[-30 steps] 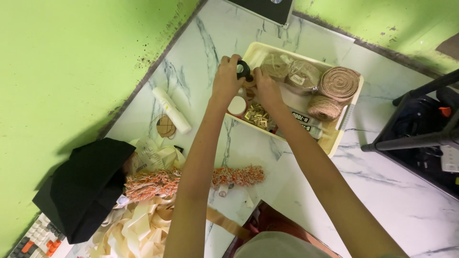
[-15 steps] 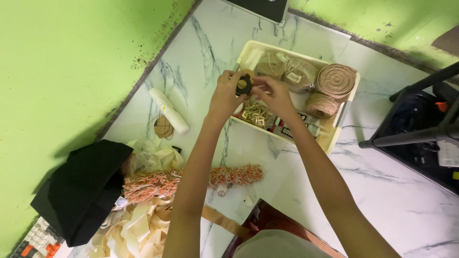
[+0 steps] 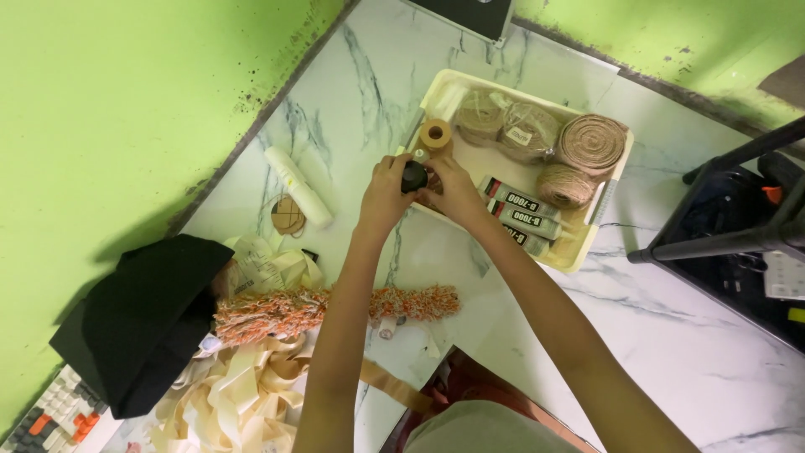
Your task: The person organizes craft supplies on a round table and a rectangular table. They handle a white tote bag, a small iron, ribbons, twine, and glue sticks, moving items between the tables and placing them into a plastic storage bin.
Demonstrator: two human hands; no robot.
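My left hand (image 3: pixel 384 195) and my right hand (image 3: pixel 453 191) meet over the near left edge of a pale yellow tray (image 3: pixel 587 252). Both grip a small jar with a black lid (image 3: pixel 413 176) between them. Just beyond the hands a small tan tape roll (image 3: pixel 435 134) lies in the tray. Three glue tubes (image 3: pixel 518 213) lie in the tray to the right of my right hand.
The tray also holds wrapped twine bundles (image 3: pixel 506 126) and jute rolls (image 3: pixel 592 144). On the marble table lie a white roll (image 3: pixel 298 186), a round woven disc (image 3: pixel 288 216), an orange fringe strip (image 3: pixel 327 307), cream ribbons (image 3: pixel 235 394) and a black cloth (image 3: pixel 142 319). A black stand (image 3: pixel 721 239) is at right.
Both hands have drawn back from inside the tray to its near left edge, bringing the black-lidded jar with them. The tan tape roll is now uncovered.
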